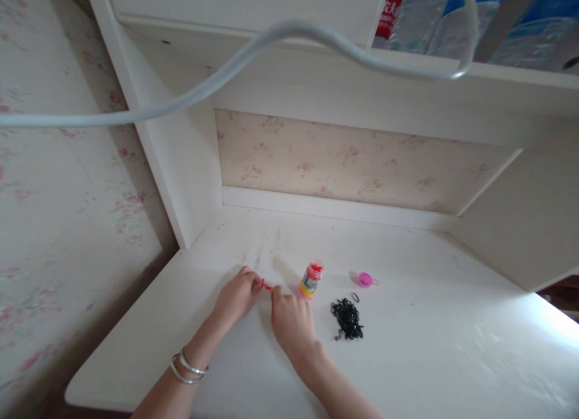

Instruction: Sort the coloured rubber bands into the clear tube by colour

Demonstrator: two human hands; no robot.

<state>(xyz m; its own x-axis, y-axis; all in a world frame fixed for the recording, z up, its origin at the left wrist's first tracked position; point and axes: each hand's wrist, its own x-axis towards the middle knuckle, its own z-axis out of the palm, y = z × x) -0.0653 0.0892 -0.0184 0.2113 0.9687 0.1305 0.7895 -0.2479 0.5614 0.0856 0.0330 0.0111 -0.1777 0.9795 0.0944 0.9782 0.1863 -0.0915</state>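
A small red band (267,286) is stretched between my two hands above the white desk. My left hand (238,291) pinches its left end, and my right hand (293,320) grips the right end with fingers curled. Just beyond my right hand stands an upright clear bottle (310,281) with a colourful label and red pieces at its open mouth. To the right lies a pile of black bands (347,319), with one loose black band (355,297) near its top. A pink cap (365,280) with a loop rests farther right.
The white desk (420,346) has a raised back edge and side panels. A pale cable (289,30) crosses the upper view. Plastic bottles (418,15) sit on the shelf at the upper right. Flowered wallpaper (67,226) covers the left wall.
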